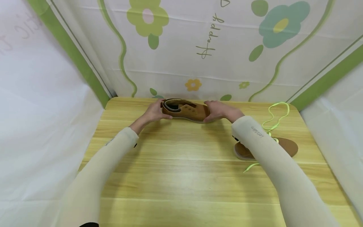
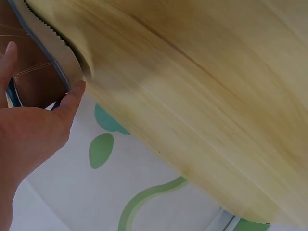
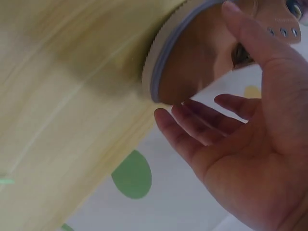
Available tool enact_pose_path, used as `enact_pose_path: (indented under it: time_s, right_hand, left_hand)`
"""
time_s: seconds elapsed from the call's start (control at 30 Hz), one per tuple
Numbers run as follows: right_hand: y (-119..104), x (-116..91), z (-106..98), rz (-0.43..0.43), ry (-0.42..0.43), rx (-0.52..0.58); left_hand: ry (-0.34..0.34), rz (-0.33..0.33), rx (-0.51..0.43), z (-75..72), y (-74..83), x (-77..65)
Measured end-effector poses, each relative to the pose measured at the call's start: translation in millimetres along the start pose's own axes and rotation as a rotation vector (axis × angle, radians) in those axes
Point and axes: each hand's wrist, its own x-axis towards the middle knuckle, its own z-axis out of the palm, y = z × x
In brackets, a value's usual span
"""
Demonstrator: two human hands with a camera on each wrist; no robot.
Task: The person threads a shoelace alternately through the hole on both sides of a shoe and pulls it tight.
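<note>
A brown low shoe (image 1: 187, 111) stands on its sole along the far edge of the wooden table, toe to the right. Its eyelets show without a lace. My left hand (image 1: 154, 111) holds the heel end; in the left wrist view a fingertip touches the pale sole edge of the shoe (image 2: 41, 79). Around the toe end is my right hand (image 1: 219, 111), thumb on the near side. The right wrist view shows its curved fingers close against the toe of the shoe (image 3: 192, 62). The far side of the shoe is hidden in the head view.
A second brown shoe (image 1: 290, 147) lies on the right of the table, partly covered by my right forearm. Its yellow-green lace (image 1: 279, 119) trails loosely toward the back. Behind the table (image 1: 170, 167) hangs a white flower-printed cloth (image 1: 175, 56), with more white cloth at both sides.
</note>
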Motion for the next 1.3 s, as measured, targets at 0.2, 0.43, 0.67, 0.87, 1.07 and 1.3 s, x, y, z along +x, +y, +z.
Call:
enact_pose_path:
  time_s: [0.2,0.43,0.67,0.87,1.07,1.3]
  right_hand:
    - [-7,4,8,0.033,0.011,-0.015]
    - [-9,6,14,0.066,0.016,-0.019]
    - [-13,4,16,0.090,0.021,0.000]
    - [-12,2,18,0.075,0.029,0.014]
    - [-11,-1,19,0.043,0.044,-0.007]
    - [-15,-9,22,-0.013,0.085,-0.029]
  left_hand:
    - [0.031,-0.007,-0.030,5.4,0.8,6.0]
    - [0.042,-0.010,-0.004,10.9,-0.4,10.9]
    - [0.058,-0.007,0.007,12.6,-0.3,11.2]
    - [0.073,0.013,0.004,13.0,-0.9,9.4]
    - [0.070,0.040,-0.001,11.6,-1.8,3.2]
    - [0.087,0.075,0.037,7.3,-2.6,-11.6]
